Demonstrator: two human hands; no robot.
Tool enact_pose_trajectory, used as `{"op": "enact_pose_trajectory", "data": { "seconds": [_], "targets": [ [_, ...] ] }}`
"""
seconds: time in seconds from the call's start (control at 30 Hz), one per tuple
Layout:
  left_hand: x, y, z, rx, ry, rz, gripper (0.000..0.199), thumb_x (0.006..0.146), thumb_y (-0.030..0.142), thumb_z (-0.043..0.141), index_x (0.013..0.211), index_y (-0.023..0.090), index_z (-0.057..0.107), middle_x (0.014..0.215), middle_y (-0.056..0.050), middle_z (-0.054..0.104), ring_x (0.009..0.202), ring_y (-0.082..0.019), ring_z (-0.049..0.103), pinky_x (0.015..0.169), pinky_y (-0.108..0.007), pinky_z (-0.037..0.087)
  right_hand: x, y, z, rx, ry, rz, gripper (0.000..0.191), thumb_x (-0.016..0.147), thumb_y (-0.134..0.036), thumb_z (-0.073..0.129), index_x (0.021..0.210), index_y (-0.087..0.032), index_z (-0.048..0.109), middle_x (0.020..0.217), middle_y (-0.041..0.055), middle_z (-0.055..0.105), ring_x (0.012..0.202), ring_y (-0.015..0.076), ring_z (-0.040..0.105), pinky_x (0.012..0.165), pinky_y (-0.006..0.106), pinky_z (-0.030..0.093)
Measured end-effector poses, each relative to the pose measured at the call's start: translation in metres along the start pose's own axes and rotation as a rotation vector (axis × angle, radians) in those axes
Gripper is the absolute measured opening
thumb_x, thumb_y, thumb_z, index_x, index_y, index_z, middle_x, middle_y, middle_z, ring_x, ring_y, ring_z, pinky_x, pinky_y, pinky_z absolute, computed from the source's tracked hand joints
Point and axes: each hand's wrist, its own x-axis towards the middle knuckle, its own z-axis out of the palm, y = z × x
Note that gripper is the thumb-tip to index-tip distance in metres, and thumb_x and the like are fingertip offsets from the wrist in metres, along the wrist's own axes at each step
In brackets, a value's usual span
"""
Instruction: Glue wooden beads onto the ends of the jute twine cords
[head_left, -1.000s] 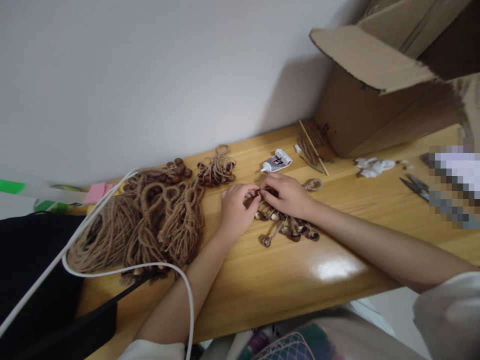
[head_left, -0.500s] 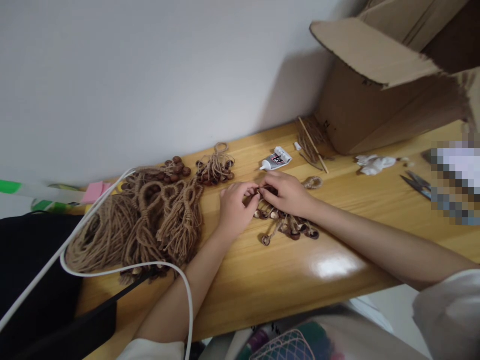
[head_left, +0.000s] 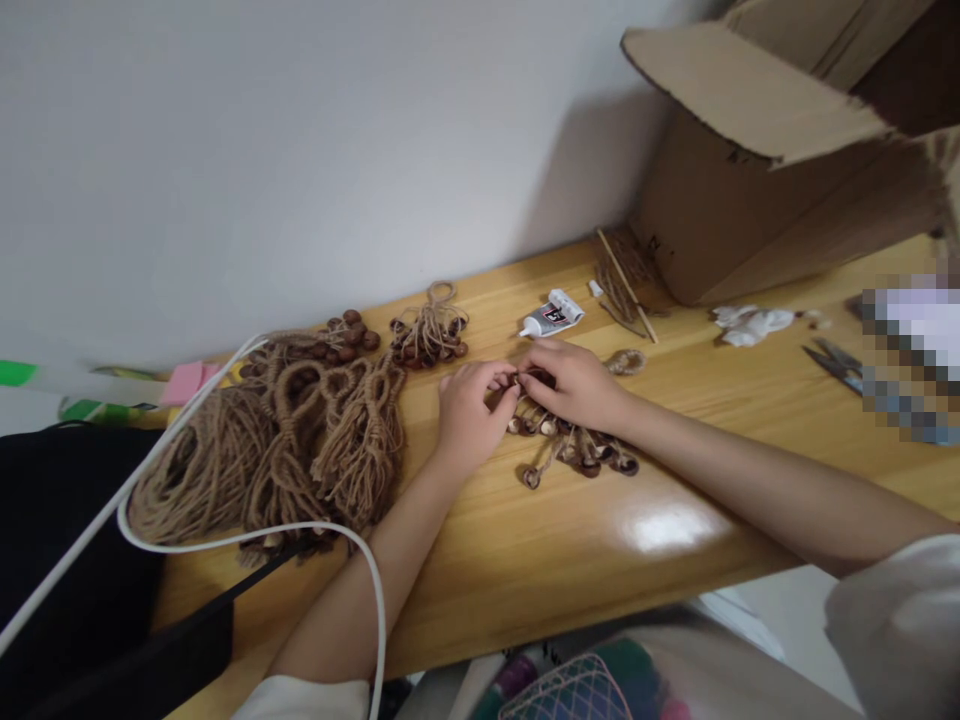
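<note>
My left hand (head_left: pixel 476 415) and my right hand (head_left: pixel 574 385) meet fingertip to fingertip over the wooden table. Between the fingertips is a small dark brown piece, mostly hidden, that looks like a nut shell. Both hands are closed in a pinch on it. Under and beside my right hand lies a bunch of cords with brown shells (head_left: pixel 589 455) at their ends. The looped end of a cord (head_left: pixel 626 362) shows beyond my right wrist. A glue tube (head_left: pixel 553 314) lies just behind my hands.
Twine bundles (head_left: pixel 360 430) and a twine coil (head_left: pixel 202 465) lie at left, crossed by a white cable (head_left: pixel 244 545). A smaller corded bunch (head_left: pixel 431 335) is behind. At right are a cardboard box (head_left: pixel 750 220), sticks (head_left: pixel 626 285), white crumpled tissue (head_left: pixel 750 325) and scissors (head_left: pixel 840 365).
The view has shifted very slightly. Both hands keep nearly the same position and pinch, with no clear movement of the piece between them.
</note>
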Motion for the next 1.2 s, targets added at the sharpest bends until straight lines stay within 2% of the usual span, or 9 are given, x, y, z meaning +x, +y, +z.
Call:
{"op": "enact_pose_trajectory", "data": {
  "seconds": [1.2],
  "targets": [
    [0.0, -0.0014, 0.0008, 0.021, -0.012, -0.002, 0.017, 0.075, 0.012, 0.061, 0.09, 0.021, 0.064, 0.081, -0.001, 0.068, 0.079, -0.016, 0.062, 0.079, -0.034, 0.046, 0.0, -0.0011, -0.0005, -0.005, -0.003, 0.015, 0.009, 0.08, -0.019, 0.05, 0.08, -0.016, 0.059, 0.078, 0.0057, 0.059, 0.076, 0.0181, 0.053, 0.069, 0.027, 0.038]
  ]
}}
